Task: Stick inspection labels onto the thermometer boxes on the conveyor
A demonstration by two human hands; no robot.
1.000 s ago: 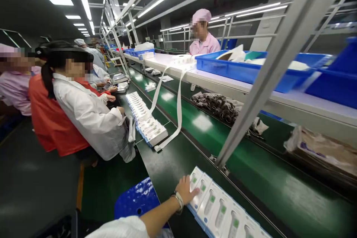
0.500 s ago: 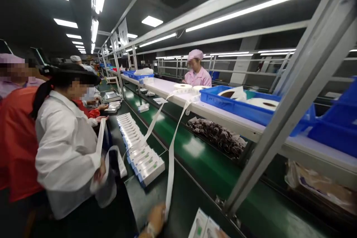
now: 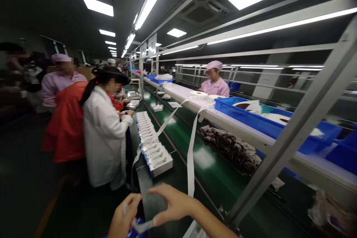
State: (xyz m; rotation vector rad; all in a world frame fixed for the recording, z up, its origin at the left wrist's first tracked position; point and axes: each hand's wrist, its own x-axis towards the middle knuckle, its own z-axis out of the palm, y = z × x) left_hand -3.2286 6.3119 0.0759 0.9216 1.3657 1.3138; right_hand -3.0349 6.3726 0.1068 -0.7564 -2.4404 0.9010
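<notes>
My left hand (image 3: 125, 214) is at the bottom centre, fingers pinched on a short whitish strip (image 3: 143, 227). That strip reaches toward the thumb of my right hand (image 3: 175, 205), whose thumb and fingers are spread apart. A long white label strip (image 3: 191, 163) hangs from the shelf and passes behind my right wrist. Beyond my hands, a row of white-and-blue boxes (image 3: 160, 160) lies on the dark bench. Another white strip (image 3: 167, 121) crosses over that row. White boxes under my right forearm are mostly hidden.
A person in white (image 3: 104, 130) stands left, beside red clothing (image 3: 69, 119). A person in pink (image 3: 219, 83) is behind the shelf (image 3: 181, 91). A blue tray (image 3: 251, 119) holds rolls. Dark bundled cables (image 3: 231, 148) lie below. A metal post (image 3: 295, 119) slants at right.
The view has turned left. My hands have come together at bottom centre; one was on the long strip, the other near the boxes. The person in white has drawn both hands in and no longer holds up a strip.
</notes>
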